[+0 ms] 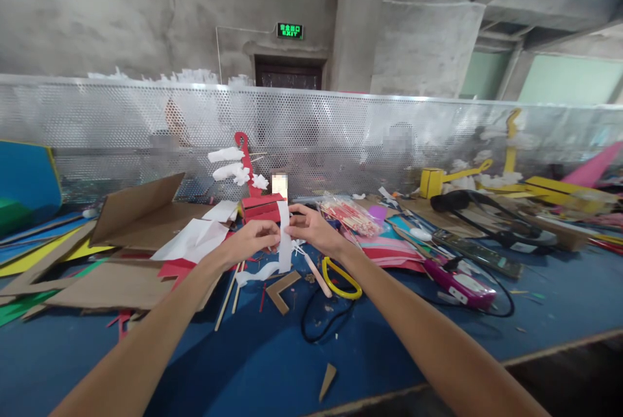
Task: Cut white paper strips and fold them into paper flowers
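A white paper strip (285, 245) hangs upright between my hands, and its lower end curls away to the left over the table. My left hand (256, 240) is closed, its fingertips pinching at the strip's left edge. From the right, my right hand (315, 230) pinches the strip between thumb and fingers. Just behind stands a red cardboard piece (263, 208) with a hooked red upright (244, 161) and white paper tufts (228, 172). Below my right hand lie yellow-handled scissors (357, 288) and a pale pink stick-like thing (318, 276).
Cardboard sheets (104, 284) and white paper (192, 240) lie at left. A bag of red-and-white sticks (355, 214), a purple device (460, 284) and black straps (491, 209) are at right. A perforated metal screen (331, 138) borders the blue table (233, 371).
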A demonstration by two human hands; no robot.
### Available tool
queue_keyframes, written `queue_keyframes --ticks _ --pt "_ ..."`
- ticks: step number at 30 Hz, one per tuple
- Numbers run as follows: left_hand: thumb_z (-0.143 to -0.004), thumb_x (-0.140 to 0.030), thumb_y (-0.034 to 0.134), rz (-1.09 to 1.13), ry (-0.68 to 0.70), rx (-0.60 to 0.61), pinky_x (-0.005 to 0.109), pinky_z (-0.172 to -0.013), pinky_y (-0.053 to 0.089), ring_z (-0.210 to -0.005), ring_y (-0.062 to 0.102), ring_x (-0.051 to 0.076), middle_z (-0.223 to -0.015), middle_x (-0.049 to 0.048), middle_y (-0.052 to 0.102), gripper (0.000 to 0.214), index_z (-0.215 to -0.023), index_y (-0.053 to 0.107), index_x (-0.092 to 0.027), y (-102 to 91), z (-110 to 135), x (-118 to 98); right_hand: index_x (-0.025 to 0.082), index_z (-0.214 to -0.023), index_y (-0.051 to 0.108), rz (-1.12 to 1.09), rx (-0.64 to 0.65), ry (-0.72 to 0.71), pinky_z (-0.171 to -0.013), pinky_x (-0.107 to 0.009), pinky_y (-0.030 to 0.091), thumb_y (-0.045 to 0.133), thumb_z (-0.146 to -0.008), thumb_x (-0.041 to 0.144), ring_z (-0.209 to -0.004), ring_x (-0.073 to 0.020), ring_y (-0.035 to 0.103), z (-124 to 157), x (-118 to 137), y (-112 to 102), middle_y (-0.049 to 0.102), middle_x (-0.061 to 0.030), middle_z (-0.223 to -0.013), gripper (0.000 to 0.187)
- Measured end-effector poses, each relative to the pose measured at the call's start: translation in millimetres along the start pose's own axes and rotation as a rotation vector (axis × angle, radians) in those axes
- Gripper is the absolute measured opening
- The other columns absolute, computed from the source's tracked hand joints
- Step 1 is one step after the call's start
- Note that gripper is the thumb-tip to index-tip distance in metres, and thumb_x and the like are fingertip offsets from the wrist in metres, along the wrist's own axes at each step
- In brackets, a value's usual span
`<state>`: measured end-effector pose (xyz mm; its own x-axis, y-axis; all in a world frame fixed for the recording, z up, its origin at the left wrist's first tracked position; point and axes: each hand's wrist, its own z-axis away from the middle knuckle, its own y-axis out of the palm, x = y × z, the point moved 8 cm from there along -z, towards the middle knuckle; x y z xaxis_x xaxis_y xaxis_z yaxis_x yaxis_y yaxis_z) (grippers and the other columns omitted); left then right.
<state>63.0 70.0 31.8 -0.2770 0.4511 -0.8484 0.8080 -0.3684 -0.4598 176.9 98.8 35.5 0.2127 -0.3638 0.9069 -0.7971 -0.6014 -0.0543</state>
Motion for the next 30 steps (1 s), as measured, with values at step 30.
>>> queue_keyframes --ticks 30 --pt "-0.082 -0.028 0.049 -0.377 0.138 -0.255 0.024 -0.060 0.042 -0.064 0.055 0.014 -0.071 0.0012 0.062 0.016 -0.077 0.057 -0.016 -13.2 0 -9 0.013 -0.083 0.068 0.497 -0.019 0.070 -0.042 -0.019 0.042 0.060 -0.078 0.039 -0.053 -0.0118 0.055 3 4 13 0.062 -0.0033 -0.065 0.028"
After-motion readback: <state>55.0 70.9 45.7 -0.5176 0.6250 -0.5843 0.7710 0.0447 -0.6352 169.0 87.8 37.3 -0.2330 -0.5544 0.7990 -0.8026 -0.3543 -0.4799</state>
